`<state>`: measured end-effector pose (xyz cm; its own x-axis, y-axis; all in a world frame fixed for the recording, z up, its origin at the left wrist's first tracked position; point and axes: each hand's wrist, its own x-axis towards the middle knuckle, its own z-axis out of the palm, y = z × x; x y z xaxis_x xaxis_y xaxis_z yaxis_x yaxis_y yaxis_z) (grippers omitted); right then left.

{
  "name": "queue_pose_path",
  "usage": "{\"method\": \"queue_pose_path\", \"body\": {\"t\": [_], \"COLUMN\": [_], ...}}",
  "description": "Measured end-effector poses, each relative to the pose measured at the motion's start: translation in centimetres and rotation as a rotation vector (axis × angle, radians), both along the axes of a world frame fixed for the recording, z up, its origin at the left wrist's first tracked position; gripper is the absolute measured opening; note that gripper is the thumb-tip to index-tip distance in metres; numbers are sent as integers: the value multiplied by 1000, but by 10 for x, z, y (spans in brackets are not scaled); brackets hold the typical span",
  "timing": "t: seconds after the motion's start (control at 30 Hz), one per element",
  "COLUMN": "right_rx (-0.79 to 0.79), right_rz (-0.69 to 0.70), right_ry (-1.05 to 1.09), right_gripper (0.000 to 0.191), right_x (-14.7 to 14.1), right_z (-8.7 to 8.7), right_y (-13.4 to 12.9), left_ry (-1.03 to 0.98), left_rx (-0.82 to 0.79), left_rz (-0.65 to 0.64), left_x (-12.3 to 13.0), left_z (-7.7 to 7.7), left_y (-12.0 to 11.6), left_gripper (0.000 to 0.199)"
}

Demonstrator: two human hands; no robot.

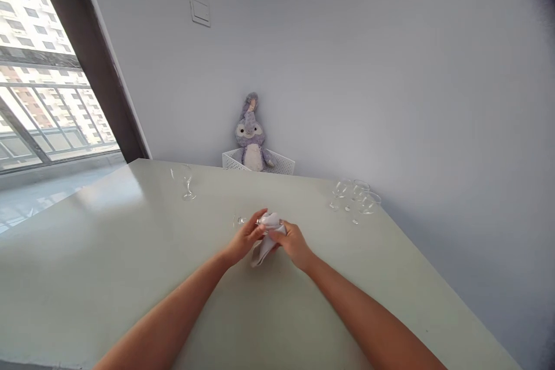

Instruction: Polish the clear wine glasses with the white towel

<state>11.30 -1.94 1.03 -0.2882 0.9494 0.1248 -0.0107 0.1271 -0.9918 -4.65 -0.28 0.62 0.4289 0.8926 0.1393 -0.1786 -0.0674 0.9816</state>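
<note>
Over the middle of the table, my left hand (248, 238) is closed around a wine glass (241, 221) held on its side. The glass's foot and stem point left, and its bowl is mostly hidden by the cloth and fingers. A whitish cloth (262, 250) covers the bowl and hangs down below it. My right hand (293, 243) grips this cloth against the bowl, with the thumb on top. Both hands meet at the cloth, just above the tabletop.
One clear wine glass (188, 184) stands upright at the back left of the pale table (108, 277). Several stemmed glasses (359, 196) cluster at the back right near the edge. Behind the table, a plush toy (250, 134) sits in a white basket (284, 166) against the wall.
</note>
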Motion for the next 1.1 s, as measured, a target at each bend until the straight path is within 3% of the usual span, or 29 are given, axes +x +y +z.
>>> {"method": "queue_pose_path", "body": {"t": [0.07, 0.13, 0.2, 0.3, 0.37, 0.43, 0.6, 0.67, 0.77, 0.97, 1.1], "right_rx": [-157, -177, -43, 306, 430, 345, -220, -296, -251, 50, 78], "right_rz": [49, 103, 93, 6, -29, -37, 50, 106, 119, 38, 35], "right_ry": [200, 229, 69, -290, -403, -342, 250, 362, 306, -102, -171], "right_gripper": [33, 36, 36, 27, 22, 22, 36, 37, 40, 32, 35], "right_x": [1, 1, -1, -3, -3, -3, -1, -1, -3, -7, -6], "right_z": [-1, -2, -4, -9, -14, -19, -23, -23, -24, -30, -32], "right_y": [5, 6, 3, -1, -1, 2, 10, 10, 7, 0, -1], "left_ry": [1, 12, 6, -9, -2, 11, 39, 49, 78, 241, 270], "left_rx": [77, 104, 64, -21, -30, -20, 26, 56, 76, 97, 83], "left_rz": [1, 38, 67, 59, 49, 35, -32, -12, 51, 209, 248], "left_x": [0, -2, -4, -7, -7, -5, 0, 0, -2, 0, 3], "left_z": [-2, -2, -1, -3, -7, -10, -15, -15, -15, -20, -24], "left_y": [1, 2, 4, 7, 8, 9, 6, 7, 11, 18, 20], "left_gripper": [55, 52, 47, 46, 47, 48, 64, 60, 55, 45, 46]}}
